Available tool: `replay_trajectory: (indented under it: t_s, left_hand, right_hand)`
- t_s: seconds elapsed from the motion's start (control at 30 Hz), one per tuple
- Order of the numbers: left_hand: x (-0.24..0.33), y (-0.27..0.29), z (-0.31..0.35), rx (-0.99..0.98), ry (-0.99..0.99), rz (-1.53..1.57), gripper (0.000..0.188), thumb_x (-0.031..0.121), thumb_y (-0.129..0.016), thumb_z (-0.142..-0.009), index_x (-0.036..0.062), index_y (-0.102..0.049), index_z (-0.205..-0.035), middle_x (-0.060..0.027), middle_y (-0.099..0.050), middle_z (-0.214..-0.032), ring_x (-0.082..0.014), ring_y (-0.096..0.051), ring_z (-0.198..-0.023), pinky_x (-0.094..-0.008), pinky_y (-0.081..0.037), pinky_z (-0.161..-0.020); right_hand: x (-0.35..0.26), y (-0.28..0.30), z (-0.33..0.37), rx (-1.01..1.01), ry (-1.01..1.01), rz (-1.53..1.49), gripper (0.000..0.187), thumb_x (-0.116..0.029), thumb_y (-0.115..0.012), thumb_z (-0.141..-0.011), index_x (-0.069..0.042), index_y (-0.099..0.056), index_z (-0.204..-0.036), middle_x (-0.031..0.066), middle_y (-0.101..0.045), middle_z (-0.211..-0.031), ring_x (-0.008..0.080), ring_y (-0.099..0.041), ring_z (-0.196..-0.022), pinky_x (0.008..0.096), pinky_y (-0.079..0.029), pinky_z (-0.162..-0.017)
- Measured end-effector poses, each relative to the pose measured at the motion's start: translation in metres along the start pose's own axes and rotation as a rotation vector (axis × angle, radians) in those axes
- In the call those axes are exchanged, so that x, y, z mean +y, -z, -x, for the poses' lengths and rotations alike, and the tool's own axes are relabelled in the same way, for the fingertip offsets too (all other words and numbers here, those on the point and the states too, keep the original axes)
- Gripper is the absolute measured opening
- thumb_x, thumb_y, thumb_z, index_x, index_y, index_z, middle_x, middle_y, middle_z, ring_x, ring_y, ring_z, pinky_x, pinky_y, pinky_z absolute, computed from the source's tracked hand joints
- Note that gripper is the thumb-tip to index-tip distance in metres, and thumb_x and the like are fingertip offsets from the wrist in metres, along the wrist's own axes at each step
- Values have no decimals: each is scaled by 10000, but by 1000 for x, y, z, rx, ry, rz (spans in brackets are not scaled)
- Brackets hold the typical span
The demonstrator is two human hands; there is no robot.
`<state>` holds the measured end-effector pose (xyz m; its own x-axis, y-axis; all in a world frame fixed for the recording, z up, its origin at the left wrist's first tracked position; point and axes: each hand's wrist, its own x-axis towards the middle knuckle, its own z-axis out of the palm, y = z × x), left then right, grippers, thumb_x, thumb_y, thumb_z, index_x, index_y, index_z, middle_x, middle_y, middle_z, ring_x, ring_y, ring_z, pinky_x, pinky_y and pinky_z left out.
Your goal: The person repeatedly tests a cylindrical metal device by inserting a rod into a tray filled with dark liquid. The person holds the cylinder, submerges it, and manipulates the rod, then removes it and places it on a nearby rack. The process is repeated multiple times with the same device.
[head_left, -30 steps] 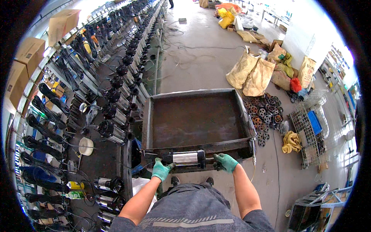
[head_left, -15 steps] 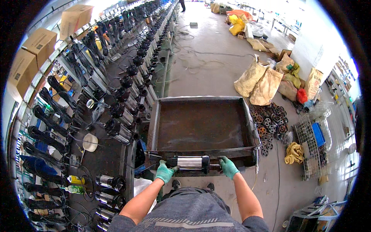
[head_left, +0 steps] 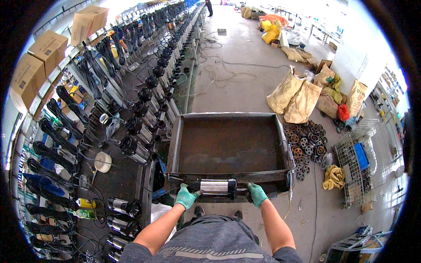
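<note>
A silver cylinder with black ends (head_left: 215,187), which looks like a pump motor, lies sideways across the near part of a dark metal tank (head_left: 228,174). Its thin shaft sticks out on the right. My left hand (head_left: 187,198), in a green glove, is closed round the left end, thumb toward the silver body. At the opposite side my right hand (head_left: 258,194), gloved the same way, is closed at the shaft's tip; the fingers partly hide that end.
Left of me, a long bench carries rows of similar motors (head_left: 133,149), coiled black cables (head_left: 59,133) and a white round container (head_left: 103,162). Right of the tank lie a pile of pulley wheels (head_left: 309,142), sacks (head_left: 302,101) and a wire cage (head_left: 353,175). A hose (head_left: 289,204) hangs by the tank's right corner.
My right hand has shifted slightly left, in toward the motor. The left hand keeps its hold, and the motor has barely moved. The whole view has tilted a little.
</note>
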<state>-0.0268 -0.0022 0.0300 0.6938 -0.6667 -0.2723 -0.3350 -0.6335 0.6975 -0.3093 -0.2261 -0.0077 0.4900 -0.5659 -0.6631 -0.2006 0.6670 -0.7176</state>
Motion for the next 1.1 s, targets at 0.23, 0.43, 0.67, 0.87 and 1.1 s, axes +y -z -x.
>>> replay_trajectory:
  t_s: [0.23,0.43,0.67,0.87,1.1]
  left_hand:
    - [8,2,2,-18,9,21,694,367,-919,-766,4,-479,-1162,-163,-707,-1061,-271,-674,-951,-396,-542,-875]
    - [26,8,7,-29,28,42,693,350,-928,-756,0,-483,-1156,-161,-707,-1067,-264,-664,-948,-398,-537,-879]
    - [-2,-1,0,-14,-68,86,689,362,-929,-755,5,-484,-1142,-146,-713,-1066,-249,-665,-933,-391,-541,-871]
    - [6,0,1,-20,-36,99,715,403,-923,-752,-6,-495,-1152,-157,-724,-1025,-266,-687,-939,-386,-545,-869]
    - [3,-2,1,-10,10,-21,736,407,-918,-758,-20,-491,-1178,-173,-724,-1040,-280,-692,-957,-392,-539,-891]
  right_hand:
    - [-12,25,25,-239,232,377,308,-277,-661,-1019,-8,-649,-1167,48,-669,-900,143,-603,-734,328,-486,-584]
    - [-18,11,1,54,-58,543,521,-531,-599,-1010,-29,-725,-949,51,-604,-744,163,-548,-633,350,-434,-570]
    - [-16,38,27,-150,931,1254,579,-129,-758,-874,-111,-568,-1421,190,-571,-1386,393,-578,-1258,451,-510,-1013]
    - [12,22,-12,-10,282,514,295,-336,-603,-1042,-79,-719,-1130,22,-678,-819,171,-572,-620,329,-439,-514]
    - [12,5,-17,93,147,400,357,-398,-558,-1051,-64,-674,-1106,26,-595,-670,148,-495,-455,312,-369,-401]
